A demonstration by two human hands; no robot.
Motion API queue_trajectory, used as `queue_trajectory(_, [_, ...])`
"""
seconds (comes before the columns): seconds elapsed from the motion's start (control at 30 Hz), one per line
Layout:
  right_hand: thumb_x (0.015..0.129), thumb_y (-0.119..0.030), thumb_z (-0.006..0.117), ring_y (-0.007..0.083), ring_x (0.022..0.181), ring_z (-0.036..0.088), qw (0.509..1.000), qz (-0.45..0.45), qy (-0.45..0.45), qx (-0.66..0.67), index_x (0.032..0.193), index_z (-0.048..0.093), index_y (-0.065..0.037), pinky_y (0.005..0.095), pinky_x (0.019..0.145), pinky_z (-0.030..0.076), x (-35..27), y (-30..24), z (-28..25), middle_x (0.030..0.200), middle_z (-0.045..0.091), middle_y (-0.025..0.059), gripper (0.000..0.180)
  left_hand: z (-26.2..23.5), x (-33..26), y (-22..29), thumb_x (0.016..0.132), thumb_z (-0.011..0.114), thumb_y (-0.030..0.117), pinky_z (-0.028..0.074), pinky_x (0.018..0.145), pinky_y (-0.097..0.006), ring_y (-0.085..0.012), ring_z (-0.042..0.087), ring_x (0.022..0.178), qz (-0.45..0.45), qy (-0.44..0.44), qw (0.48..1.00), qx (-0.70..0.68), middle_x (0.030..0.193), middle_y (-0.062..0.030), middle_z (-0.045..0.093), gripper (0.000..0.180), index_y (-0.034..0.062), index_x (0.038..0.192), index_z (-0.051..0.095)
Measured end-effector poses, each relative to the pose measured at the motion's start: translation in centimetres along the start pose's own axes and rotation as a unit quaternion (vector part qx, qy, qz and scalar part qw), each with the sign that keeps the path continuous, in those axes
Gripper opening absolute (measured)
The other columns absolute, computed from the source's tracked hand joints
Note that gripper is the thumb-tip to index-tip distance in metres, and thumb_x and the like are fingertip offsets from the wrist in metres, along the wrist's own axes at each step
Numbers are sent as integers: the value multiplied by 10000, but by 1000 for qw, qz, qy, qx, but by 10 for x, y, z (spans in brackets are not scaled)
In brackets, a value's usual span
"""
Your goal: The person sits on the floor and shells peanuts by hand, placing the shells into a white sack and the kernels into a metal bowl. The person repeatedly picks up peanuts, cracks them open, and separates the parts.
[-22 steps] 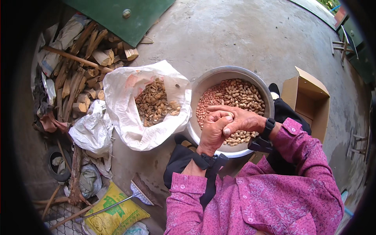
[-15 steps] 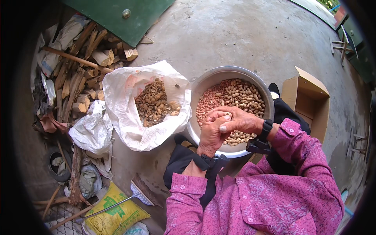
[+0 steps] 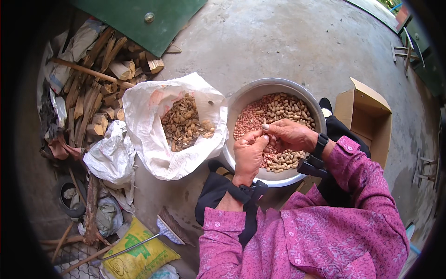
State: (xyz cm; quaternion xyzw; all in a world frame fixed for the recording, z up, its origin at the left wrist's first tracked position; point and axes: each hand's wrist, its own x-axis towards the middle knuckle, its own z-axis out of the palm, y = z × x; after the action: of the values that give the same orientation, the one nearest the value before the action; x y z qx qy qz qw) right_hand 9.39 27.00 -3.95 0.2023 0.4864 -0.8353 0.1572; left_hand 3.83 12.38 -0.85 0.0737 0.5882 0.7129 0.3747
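Over a wide metal basin (image 3: 308,95), my left hand (image 3: 249,156) and my right hand (image 3: 295,136) meet, fingertips close together. Both are closed in a pinch, thumbs against fingers. What lies between them is mostly hidden; it looks like a peanut. Below, the basin holds shelled pinkish peanut kernels (image 3: 246,120) on its left side and unshelled peanuts (image 3: 289,108) at the back right and near side. Left of the basin stands an open white sack (image 3: 139,111) with brown empty peanut shells (image 3: 181,122) inside.
Firewood (image 3: 100,100) is stacked at the left, beside a crumpled white bag (image 3: 110,153). A broom (image 3: 169,230) lies across a yellow sack (image 3: 139,253) at the lower left. An open cardboard box (image 3: 371,116) sits to the right, and a green panel (image 3: 139,23) at the top.
My hands have gone from clasped together to a fingertip pinch. My right hand has shifted slightly up and away from the left, uncovering more kernels between them.
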Motion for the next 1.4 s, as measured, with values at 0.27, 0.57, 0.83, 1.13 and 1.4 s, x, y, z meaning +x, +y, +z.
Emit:
queue_trajectory(0.27, [920,-309,486,86,556,450,999,-5,-9,46,768,572,2,217,477,360,-6,-3,3,660,511,17,357,-11,5,-6,835,598,90,392,401,-211,-119,590,541,-57,6,996,-71,709,-83,630,105,28,920,595])
queue_trajectory(0.57, [900,-235,496,82,589,485,994,-93,5,-62,775,583,21,233,504,387,-9,-3,1,675,547,20,297,-16,11,-11,851,571,100,377,402,-227,-143,556,536,-117,7,973,-197,681,-68,583,72,55,905,585])
queue_trajectory(0.83, [852,-186,566,87,614,513,986,-109,15,-122,844,604,38,239,529,415,-13,-8,-6,694,570,33,227,-14,10,-8,850,587,104,367,409,-220,-127,547,551,-133,7,975,-179,697,-38,574,75,69,917,587])
queue_trajectory(1.13, [839,-163,637,56,719,530,959,-195,1,-205,943,575,3,199,632,448,-15,-11,-11,797,592,0,205,-12,12,-16,844,612,129,330,365,-193,-94,531,498,-135,10,981,-137,676,-18,569,98,68,918,592])
queue_trajectory(1.4, [841,-154,632,65,734,554,970,-172,-1,-173,959,573,-5,209,639,466,-17,-18,-13,827,600,16,199,-9,12,-16,842,615,140,320,356,-186,-82,525,499,-157,-9,977,-141,662,-8,566,95,77,907,583])
